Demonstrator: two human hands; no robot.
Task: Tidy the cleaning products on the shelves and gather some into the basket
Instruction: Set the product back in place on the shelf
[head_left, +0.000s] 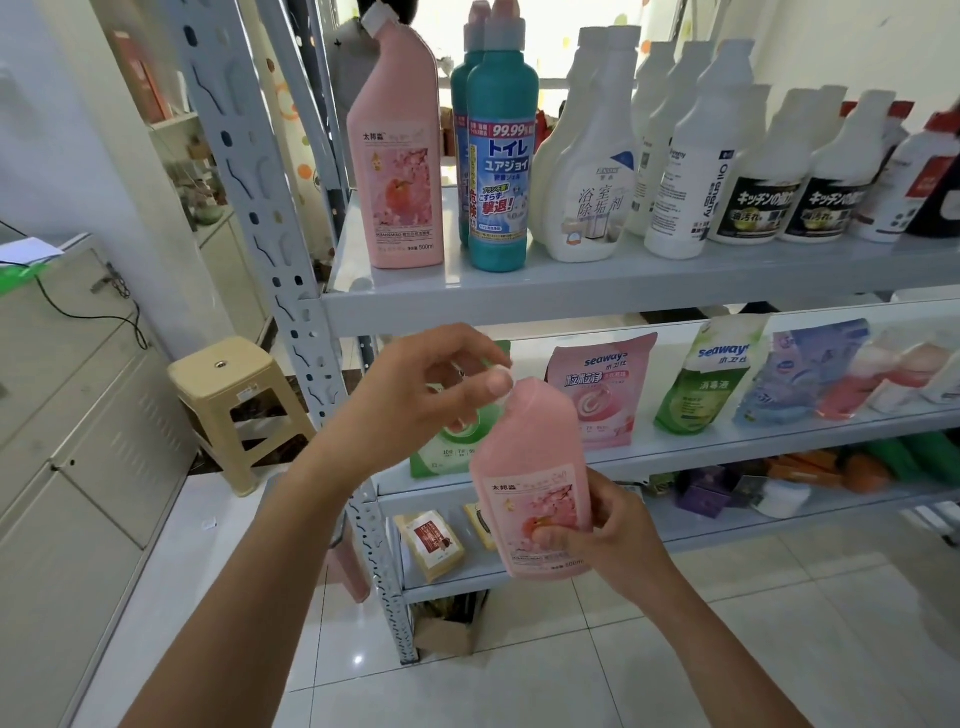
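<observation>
I hold a pink bent-neck bottle (527, 457) in front of the shelves, below the top shelf's edge. My right hand (608, 535) grips its lower body from the right. My left hand (426, 389) pinches its white cap at the top. A matching pink bottle (397, 171) stands upright at the left end of the top shelf (571, 291). Beside it stand two teal bottles (498, 171). No basket is in view.
White spray-refill bottles (597, 171) and black-labelled bottles (758, 197) fill the top shelf to the right. Refill pouches (602, 389) line the middle shelf, small boxes (431, 543) the lower one. A beige stool (234, 405) and grey cabinets (62, 441) stand left of the steel upright (291, 291).
</observation>
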